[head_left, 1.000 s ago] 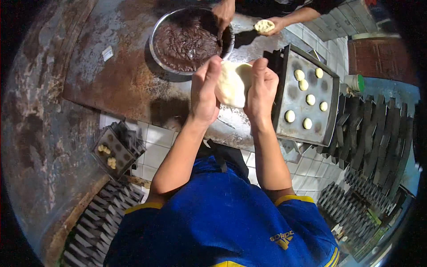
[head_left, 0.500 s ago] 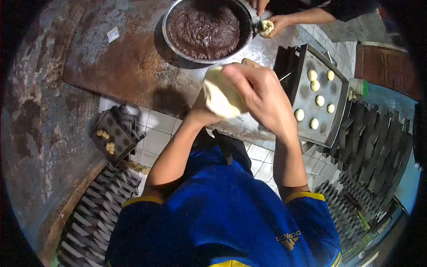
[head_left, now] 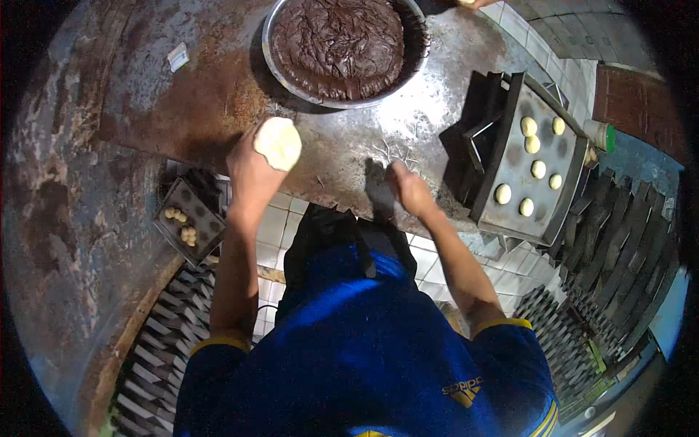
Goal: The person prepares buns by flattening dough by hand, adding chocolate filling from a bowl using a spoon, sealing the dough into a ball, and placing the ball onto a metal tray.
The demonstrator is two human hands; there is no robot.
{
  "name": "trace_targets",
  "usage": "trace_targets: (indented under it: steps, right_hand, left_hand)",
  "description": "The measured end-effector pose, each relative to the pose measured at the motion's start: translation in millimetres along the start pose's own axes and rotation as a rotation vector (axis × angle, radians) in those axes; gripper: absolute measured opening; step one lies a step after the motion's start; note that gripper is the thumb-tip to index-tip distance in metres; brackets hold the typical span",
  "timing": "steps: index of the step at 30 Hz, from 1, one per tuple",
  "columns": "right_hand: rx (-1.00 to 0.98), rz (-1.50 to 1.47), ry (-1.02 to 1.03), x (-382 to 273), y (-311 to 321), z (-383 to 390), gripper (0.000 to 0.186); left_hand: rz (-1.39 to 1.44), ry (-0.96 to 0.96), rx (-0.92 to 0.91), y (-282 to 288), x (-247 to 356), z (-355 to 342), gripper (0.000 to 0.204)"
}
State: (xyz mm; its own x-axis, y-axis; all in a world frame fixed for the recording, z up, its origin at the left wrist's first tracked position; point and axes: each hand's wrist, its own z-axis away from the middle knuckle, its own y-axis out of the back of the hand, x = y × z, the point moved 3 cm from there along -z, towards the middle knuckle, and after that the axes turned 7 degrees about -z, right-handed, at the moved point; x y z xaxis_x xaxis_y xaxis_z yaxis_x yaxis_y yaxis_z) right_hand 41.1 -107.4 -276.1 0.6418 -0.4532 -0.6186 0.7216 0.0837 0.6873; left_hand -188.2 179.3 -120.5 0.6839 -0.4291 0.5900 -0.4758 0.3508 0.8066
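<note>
A round, flattened piece of pale dough (head_left: 278, 143) lies in my left hand (head_left: 246, 169), which is curled under it above the table's near edge. My right hand (head_left: 412, 191) is low over the tabletop, its fingers closed. Thin pale streaks (head_left: 394, 154) show just beyond its fingertips; whether they belong to something held cannot be made out. Beyond both hands stands a large round metal bowl (head_left: 272, 70) filled with thick dark brown paste (head_left: 342, 47).
On the right, a baking tray (head_left: 502, 216) carries several small dough balls (head_left: 539, 169). A smaller dark tray (head_left: 191, 211) with dough pieces sits lower left. Stacked dark trays (head_left: 619, 247) stand at right. A small white packet (head_left: 178, 57) lies on the worn table (head_left: 175, 109). Another person's hand (head_left: 477, 3) shows at the top.
My hands have parted: the left moved left with the dough, the right let go and dropped toward the tabletop. The other person's hands have mostly left the view.
</note>
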Motion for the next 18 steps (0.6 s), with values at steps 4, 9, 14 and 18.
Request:
trace_targets:
  steps: [4, 9, 14, 18]
  right_hand:
    - [0.293, 0.111, 0.188, -63.2, 106.1, -80.3, 0.035]
    - [0.28, 0.456, 0.33, -65.7, 132.0, -160.5, 0.035]
    - [0.203, 0.587, 0.452, -67.9, 121.4, -183.1, 0.032]
    - [-0.116, 0.597, 0.279, -75.8, 126.0, -198.3, 0.03]
  left_hand:
    - [-0.116, -0.061, 0.012, -7.9, -53.1, 1.4, 0.053]
    - [-0.087, -0.008, 0.014, -0.4, -17.5, -17.1, 0.047]
    - [-0.075, 0.05, -0.013, -0.6, -17.2, -16.2, 0.038]
    - [-0.053, 0.074, -0.032, -0.7, -15.9, -13.3, 0.037]
